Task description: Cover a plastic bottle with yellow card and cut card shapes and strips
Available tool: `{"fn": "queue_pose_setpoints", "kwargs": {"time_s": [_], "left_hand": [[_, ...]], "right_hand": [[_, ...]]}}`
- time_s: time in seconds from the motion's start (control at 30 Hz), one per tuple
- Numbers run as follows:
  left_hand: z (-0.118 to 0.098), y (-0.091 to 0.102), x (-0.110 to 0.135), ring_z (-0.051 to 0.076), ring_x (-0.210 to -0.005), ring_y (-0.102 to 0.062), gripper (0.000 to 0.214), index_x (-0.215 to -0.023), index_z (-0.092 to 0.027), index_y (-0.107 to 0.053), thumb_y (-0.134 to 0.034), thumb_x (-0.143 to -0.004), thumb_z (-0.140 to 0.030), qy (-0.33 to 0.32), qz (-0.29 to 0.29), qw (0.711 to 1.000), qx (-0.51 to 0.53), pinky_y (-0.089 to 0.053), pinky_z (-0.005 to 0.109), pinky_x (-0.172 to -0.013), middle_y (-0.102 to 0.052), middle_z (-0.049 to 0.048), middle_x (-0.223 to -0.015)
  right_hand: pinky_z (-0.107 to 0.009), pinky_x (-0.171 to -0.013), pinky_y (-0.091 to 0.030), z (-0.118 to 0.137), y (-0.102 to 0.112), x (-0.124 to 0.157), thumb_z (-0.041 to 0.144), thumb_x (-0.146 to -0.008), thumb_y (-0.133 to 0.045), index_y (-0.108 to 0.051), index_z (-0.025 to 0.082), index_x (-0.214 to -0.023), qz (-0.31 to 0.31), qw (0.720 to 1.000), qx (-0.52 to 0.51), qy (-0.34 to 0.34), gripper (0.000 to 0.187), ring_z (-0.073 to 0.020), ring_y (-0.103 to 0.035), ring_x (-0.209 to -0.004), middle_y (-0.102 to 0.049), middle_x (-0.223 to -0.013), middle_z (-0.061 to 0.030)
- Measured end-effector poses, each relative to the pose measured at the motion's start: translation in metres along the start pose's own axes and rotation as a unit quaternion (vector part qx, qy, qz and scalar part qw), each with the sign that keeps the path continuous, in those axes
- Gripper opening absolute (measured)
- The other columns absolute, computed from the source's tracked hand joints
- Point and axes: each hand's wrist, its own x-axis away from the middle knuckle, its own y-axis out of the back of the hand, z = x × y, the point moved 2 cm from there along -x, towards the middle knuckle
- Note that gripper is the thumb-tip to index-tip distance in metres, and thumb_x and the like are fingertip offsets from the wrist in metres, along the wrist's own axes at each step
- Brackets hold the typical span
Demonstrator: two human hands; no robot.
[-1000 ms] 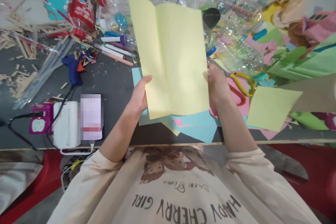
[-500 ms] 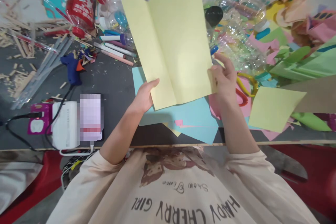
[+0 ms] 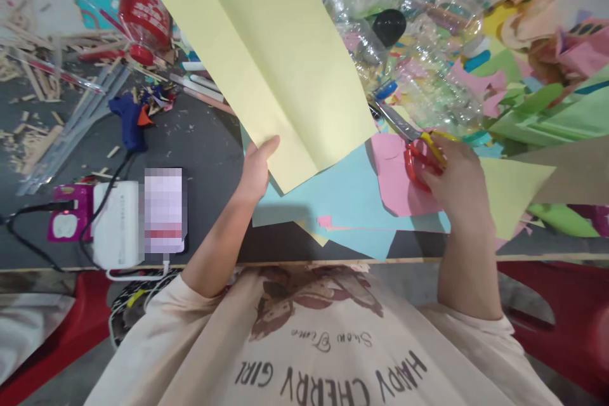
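A large sheet of pale yellow paper with a lengthwise crease is held up by my left hand, thumb on top at its lower left edge. The sheet tilts to the left. Over on the right, my right hand has its fingers closed on the handles of the scissors, one loop red and one yellow. Their metal blades point up and left. Under the scissors lies a piece of pink paper. Light blue paper spreads beneath the yellow sheet.
On the left are a blue glue gun, a phone, a white power bank and scattered wooden sticks. Clear plastic bottles and paper scraps pile up at the back right. A smaller yellow paper lies right of my hand.
My right hand has let go of the yellow sheet, moved right and down, and closed on the scissors. The sheet, still in my left hand, has swung to the left.
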Motion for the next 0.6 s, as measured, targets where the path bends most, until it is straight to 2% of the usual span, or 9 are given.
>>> {"fn": "queue_pose_setpoints", "kwargs": {"time_s": [0.1,0.23,0.3,0.43,0.5,0.6], "left_hand": [[-0.003,0.001,-0.001,0.029,-0.112,-0.070,0.022,-0.080,-0.021,-0.068,-0.073,-0.063,-0.034,-0.017,-0.011,1.000,0.009,-0.052,0.041,-0.105,-0.079,0.0038,-0.098],[-0.005,0.002,-0.002,0.031,-0.112,-0.070,0.022,-0.078,-0.022,-0.067,-0.073,-0.062,-0.035,-0.028,-0.013,0.999,0.016,-0.053,0.043,-0.103,-0.078,0.0049,-0.096],[-0.004,0.002,-0.001,0.031,-0.116,-0.068,0.022,-0.080,-0.021,-0.067,-0.072,-0.064,-0.036,-0.034,-0.014,0.999,0.015,-0.051,0.042,-0.105,-0.078,0.0057,-0.098],[-0.002,0.001,0.000,0.029,-0.123,-0.064,0.023,-0.086,-0.022,-0.068,-0.071,-0.068,-0.036,-0.033,-0.013,0.999,0.015,-0.049,0.041,-0.108,-0.077,0.0050,-0.105],[-0.001,0.000,0.000,0.029,-0.120,-0.066,0.022,-0.086,-0.021,-0.068,-0.070,-0.069,-0.035,-0.031,-0.006,0.999,0.022,-0.050,0.040,-0.106,-0.078,0.0048,-0.105],[-0.002,0.000,0.001,0.029,-0.117,-0.067,0.020,-0.084,-0.021,-0.067,-0.071,-0.069,-0.034,-0.034,-0.020,0.999,0.031,-0.052,0.040,-0.104,-0.078,0.0048,-0.101]], "right_hand": [[-0.052,-0.103,-0.047,0.005,0.001,-0.008,0.012,-0.075,-0.054,-0.055,0.015,-0.141,0.050,0.996,0.078,-0.013,0.065,-0.0359,-0.056,-0.120,-0.061,-0.123,-0.0207],[-0.045,-0.088,-0.051,0.012,0.011,-0.018,0.020,-0.083,-0.056,-0.043,0.022,-0.152,0.161,0.969,0.179,-0.046,0.071,-0.0392,-0.057,-0.117,-0.058,-0.124,-0.0227],[-0.044,-0.081,-0.050,0.011,0.013,-0.023,0.022,-0.081,-0.057,-0.040,0.023,-0.153,0.185,0.963,0.196,-0.026,0.074,-0.0399,-0.060,-0.109,-0.059,-0.120,-0.0230],[-0.042,-0.085,-0.049,0.002,0.011,-0.026,0.022,-0.075,-0.058,-0.050,0.014,-0.140,0.165,0.977,0.116,0.071,0.067,-0.0351,-0.060,-0.104,-0.065,-0.114,-0.0209],[-0.042,-0.088,-0.049,-0.002,0.010,-0.023,0.021,-0.076,-0.056,-0.055,0.012,-0.133,0.152,0.982,0.087,0.074,0.058,-0.0340,-0.062,-0.104,-0.068,-0.114,-0.0211],[-0.044,-0.088,-0.049,-0.003,0.014,-0.011,0.025,-0.079,-0.053,-0.061,0.012,-0.125,0.118,0.990,0.058,0.044,0.048,-0.0356,-0.063,-0.108,-0.068,-0.118,-0.0233]]}}
